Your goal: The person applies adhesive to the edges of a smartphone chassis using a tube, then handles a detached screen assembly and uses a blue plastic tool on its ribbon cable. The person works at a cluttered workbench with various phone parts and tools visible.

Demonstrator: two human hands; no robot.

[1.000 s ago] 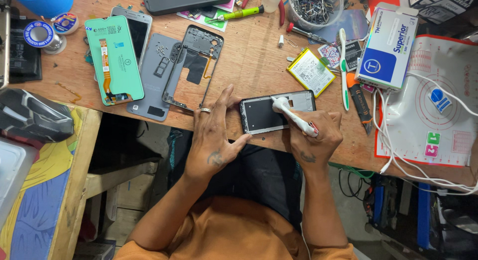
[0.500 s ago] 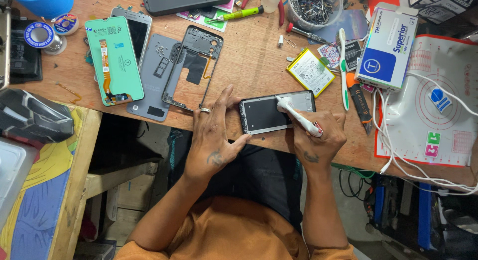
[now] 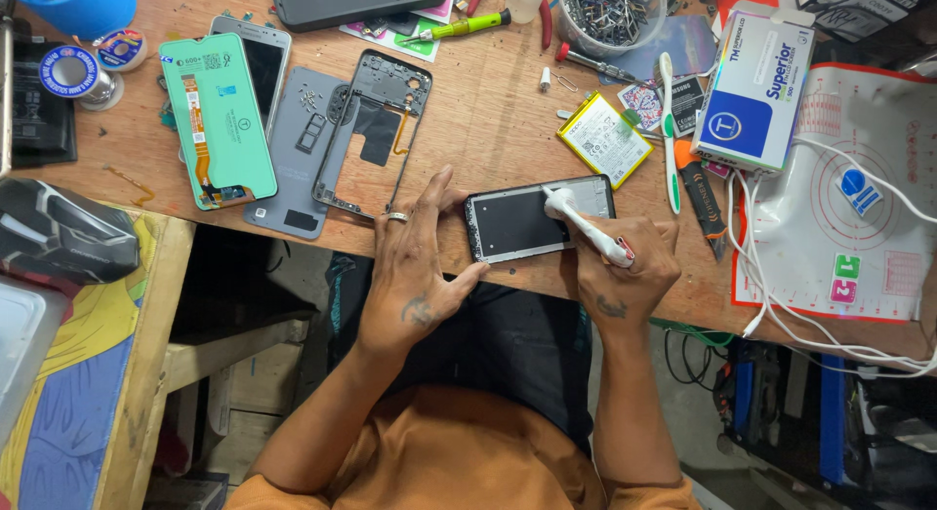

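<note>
On the tabletop (image 3: 488,120), the phone frame (image 3: 369,129) lies left of the opened phone (image 3: 522,222), the battery (image 3: 604,139) behind it, the box (image 3: 756,90) right.

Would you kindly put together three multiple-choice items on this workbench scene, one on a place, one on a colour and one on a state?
1. Where does the grey phone frame lie in relation to the opened phone?
A. To the person's left of it
B. To the person's right of it
C. Underneath it

2. What colour is the tool held in the right hand?
A. Green
B. White
C. Red

3. What is the left hand doing?
A. Lifting a screwdriver
B. Resting off the wooden table
C. Pressing against the opened phone's edge

Answers: 1 A, the frame lies beyond the left hand, on the side away from the phone. 2 B, the white shaft runs from the right hand to the phone's upper part. 3 C, the thumb and fingers touch the phone's left end.
</note>
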